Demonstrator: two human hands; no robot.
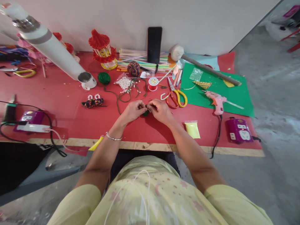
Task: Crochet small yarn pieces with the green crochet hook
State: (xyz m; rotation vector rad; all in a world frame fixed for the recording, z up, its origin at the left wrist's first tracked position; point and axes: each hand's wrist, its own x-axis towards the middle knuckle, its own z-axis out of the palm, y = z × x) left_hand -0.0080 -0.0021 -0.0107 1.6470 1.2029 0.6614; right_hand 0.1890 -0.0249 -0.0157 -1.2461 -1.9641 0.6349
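My left hand [132, 110] and my right hand [161, 111] meet over the red table [70, 103], fingertips pinched together on a small dark green yarn piece [146, 112]. A green yarn strand [122, 98] trails from it up toward the green yarn ball [104, 78]. A silver bangle sits on my left wrist. A finished small beaded yarn piece [93, 101] lies to the left of my hands.
Orange-and-yellow scissors [174, 95], a red thread spool [153, 83], a bag of white beads [124, 83], a pink glue gun [217, 101] on green paper [241, 100], a yellow packet [192, 129], purple power strips [238, 130], a phone [154, 45] leaning on the wall.
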